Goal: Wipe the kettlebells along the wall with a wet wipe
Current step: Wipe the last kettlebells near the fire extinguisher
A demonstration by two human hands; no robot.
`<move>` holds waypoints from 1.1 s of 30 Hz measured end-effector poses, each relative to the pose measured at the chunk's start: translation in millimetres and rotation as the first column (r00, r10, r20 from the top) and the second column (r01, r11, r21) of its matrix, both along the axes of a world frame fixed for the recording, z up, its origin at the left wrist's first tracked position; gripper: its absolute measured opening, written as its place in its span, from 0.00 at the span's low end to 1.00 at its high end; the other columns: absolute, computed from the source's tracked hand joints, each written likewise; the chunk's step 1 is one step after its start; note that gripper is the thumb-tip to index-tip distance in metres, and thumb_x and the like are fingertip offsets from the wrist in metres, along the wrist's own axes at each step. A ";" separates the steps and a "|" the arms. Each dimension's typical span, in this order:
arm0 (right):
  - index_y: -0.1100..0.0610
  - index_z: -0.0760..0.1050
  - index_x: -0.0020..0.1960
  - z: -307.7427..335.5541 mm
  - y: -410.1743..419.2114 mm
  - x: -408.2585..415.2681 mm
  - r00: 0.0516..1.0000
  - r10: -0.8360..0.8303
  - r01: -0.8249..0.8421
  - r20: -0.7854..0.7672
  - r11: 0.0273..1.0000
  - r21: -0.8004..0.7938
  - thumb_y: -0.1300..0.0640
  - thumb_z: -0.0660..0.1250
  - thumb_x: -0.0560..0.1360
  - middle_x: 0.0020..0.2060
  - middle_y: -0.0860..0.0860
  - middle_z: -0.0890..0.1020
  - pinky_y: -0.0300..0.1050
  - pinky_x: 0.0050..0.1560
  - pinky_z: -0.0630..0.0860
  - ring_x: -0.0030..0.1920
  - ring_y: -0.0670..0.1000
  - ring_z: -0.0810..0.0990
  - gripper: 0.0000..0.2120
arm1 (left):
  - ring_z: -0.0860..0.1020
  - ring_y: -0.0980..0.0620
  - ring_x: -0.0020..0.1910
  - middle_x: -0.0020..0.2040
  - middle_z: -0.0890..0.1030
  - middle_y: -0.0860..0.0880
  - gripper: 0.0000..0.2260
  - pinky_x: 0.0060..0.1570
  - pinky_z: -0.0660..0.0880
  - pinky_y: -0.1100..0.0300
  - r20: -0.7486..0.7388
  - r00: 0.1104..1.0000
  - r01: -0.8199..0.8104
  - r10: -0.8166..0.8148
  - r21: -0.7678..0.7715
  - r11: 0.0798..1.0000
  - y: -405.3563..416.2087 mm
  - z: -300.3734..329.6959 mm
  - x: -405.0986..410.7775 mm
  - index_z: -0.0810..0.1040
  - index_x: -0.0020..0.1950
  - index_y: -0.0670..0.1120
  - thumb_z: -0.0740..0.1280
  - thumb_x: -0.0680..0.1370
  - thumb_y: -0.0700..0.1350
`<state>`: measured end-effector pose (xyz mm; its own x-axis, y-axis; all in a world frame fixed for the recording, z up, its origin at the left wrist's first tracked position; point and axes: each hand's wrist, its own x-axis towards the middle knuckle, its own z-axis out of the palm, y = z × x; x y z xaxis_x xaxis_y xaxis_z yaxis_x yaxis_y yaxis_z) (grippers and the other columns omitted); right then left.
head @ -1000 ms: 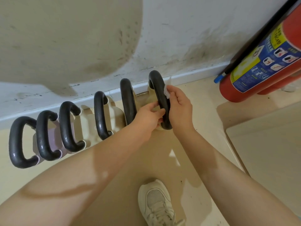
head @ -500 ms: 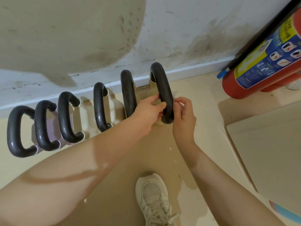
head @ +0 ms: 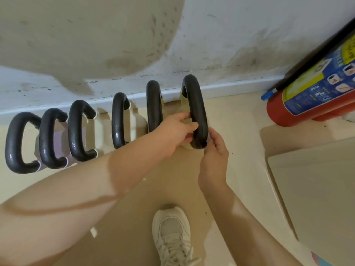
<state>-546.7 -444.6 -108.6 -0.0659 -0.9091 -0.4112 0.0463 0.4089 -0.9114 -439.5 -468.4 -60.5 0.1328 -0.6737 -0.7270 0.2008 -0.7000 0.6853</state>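
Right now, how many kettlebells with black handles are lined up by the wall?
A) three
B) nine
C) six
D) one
C, six: six black handles stand in a row along the wall, from the leftmost kettlebell to the rightmost kettlebell, whose handle the left hand and the right hand are touching.

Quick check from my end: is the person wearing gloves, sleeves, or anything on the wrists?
No. The left hand and right hand are bare, without gloves, rings or a watch. Both forearms are uncovered up to the frame edge, so no sleeves show. The only clothing in view is one white lace-up sneaker.
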 end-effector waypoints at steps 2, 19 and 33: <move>0.48 0.72 0.65 2.4 -0.9 1.2 0.991 0.087 -0.100 -0.099 0.985 -0.138 0.62 0.53 0.81 0.57 0.39 0.77 0.29 0.57 0.69 0.56 0.32 0.74 0.18 | 0.82 0.51 0.50 0.56 0.81 0.44 0.19 0.51 0.78 0.59 -0.001 1.000 -0.006 0.006 0.002 1.000 -0.9 -0.4 1.1 0.70 0.68 0.48 0.64 0.77 0.39; 0.59 0.78 0.58 -0.6 -68.5 -39.6 0.018 -0.342 -0.988 -0.940 -0.153 0.037 0.52 0.54 0.80 0.57 0.54 0.82 0.50 0.71 0.59 0.63 0.56 0.77 0.18 | 0.68 0.51 0.69 0.69 0.72 0.46 0.23 0.71 0.59 0.57 -0.083 0.993 -0.080 0.078 -0.026 0.996 -12.1 35.4 26.3 0.66 0.70 0.45 0.57 0.79 0.56; 0.60 0.79 0.45 4.1 -70.1 -31.0 0.017 -0.505 -0.953 -0.863 -0.270 0.139 0.54 0.60 0.78 0.43 0.53 0.83 0.52 0.72 0.59 0.55 0.57 0.80 0.12 | 0.75 0.54 0.58 0.56 0.80 0.52 0.16 0.67 0.66 0.53 0.323 0.944 0.146 -0.072 -0.209 0.967 18.9 35.4 22.2 0.76 0.53 0.53 0.51 0.80 0.57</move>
